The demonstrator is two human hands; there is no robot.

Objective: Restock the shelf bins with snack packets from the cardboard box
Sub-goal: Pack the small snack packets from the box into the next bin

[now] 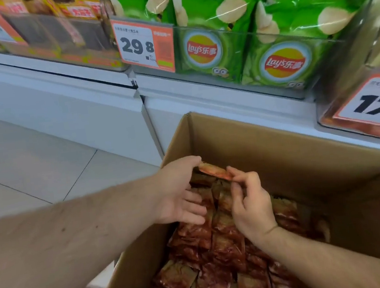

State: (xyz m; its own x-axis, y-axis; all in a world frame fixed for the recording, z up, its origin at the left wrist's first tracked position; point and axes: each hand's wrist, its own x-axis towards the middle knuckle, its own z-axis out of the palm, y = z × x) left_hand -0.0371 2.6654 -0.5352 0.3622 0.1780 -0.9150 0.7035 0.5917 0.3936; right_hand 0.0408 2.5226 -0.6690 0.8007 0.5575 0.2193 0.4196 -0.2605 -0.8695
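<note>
The cardboard box (255, 141) is open on top; the clear bin (233, 51) juts out just behind it.

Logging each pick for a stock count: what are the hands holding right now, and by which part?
One red snack packet, lifted over the cardboard box: left hand pinches its far-left end, right hand pinches its right end.

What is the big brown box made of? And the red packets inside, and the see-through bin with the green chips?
The box looks like corrugated cardboard: matte brown, with folded flaps. The red packets look like thin plastic film, since they crinkle and shine. The bin seems to be clear hard plastic, maybe acrylic: you can see the chip bags through its glossy front.
</note>
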